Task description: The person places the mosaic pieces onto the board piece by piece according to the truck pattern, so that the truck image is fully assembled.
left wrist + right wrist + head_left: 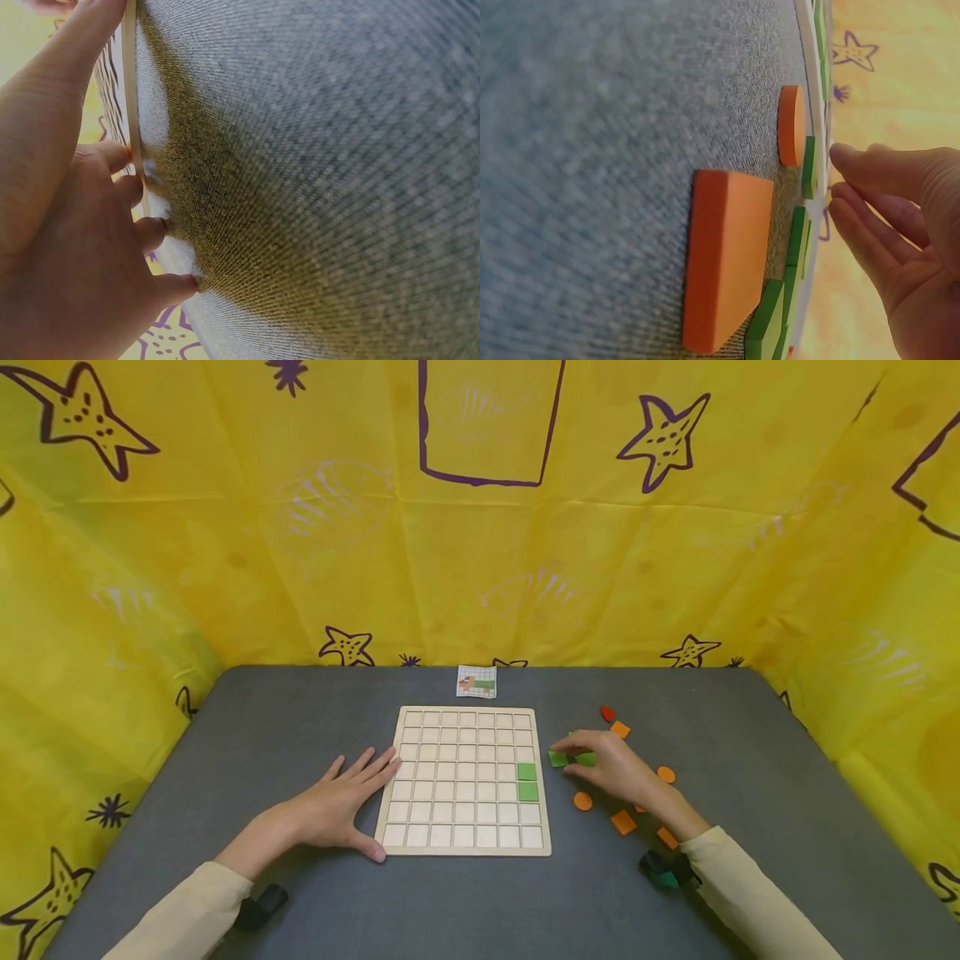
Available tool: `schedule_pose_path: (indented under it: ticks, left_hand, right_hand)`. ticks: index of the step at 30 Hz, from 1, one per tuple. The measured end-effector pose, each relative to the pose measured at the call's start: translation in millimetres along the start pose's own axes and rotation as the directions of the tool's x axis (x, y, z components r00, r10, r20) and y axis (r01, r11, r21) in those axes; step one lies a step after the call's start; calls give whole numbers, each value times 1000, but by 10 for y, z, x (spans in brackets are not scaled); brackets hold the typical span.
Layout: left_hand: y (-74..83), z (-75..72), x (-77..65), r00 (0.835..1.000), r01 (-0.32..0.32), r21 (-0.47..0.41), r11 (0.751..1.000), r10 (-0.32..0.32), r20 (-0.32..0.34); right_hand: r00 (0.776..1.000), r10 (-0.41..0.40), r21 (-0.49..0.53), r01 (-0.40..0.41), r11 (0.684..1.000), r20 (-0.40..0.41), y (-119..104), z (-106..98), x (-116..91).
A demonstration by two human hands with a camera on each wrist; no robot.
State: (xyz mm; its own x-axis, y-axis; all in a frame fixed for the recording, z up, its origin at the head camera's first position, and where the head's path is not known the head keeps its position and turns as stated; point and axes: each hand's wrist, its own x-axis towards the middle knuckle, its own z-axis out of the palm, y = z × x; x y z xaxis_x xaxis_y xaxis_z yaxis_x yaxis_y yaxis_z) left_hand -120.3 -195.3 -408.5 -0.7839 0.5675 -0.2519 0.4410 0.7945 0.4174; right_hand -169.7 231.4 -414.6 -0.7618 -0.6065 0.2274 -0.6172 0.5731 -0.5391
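Observation:
A pale wooden grid board (pixel 467 852) lies on the table. Two green square tiles (pixel 527 782) sit in its rightmost column, one above the other. My left hand (pixel 333 810) is spread at the board's left side, fingertips at its edge and thumb near the lower left corner. Just right of the board, my right hand (pixel 611 768) hovers over loose green tiles (pixel 557 759), partly covering them. In the right wrist view, its thumb and fingers (pixel 862 232) are slightly parted above the green pieces (pixel 810 166), with no tile visible between them.
Around the right hand lie an orange disc (pixel 582 802), several other orange pieces (pixel 623 822) and a red piece (pixel 608 713). A small picture card (pixel 477 682) lies behind the board. Yellow patterned cloth (pixel 480 543) hangs along the grey table's far edge and sides.

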Motion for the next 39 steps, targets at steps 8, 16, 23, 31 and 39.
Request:
schedule_pose_path:
  ticks: [8, 16, 23, 31, 39]
  left_hand:
    - [-6, -1, 11, 1000, 12, -7, 1000, -12, 10]
    - [17, -16, 6, 1000, -8, 5, 1000, 8, -7]
    - [13, -10, 2, 1000, -3, 11, 1000, 3, -5]
    - [23, -7, 0, 1000, 3, 7, 1000, -3, -4]
    - [24, -6, -1, 1000, 3, 6, 1000, -3, -7]
  right_hand:
    - [999, 49, -12, -49, 999, 8, 45, 25, 66]
    - [998, 34, -1, -34, 999, 61, 44, 30, 106]
    - [996, 40, 6, -40, 999, 84, 60, 37, 118]
    - [993, 60, -2, -60, 998, 100, 58, 20, 110]
    - [995, 58, -24, -56, 998, 87, 26, -2, 126]
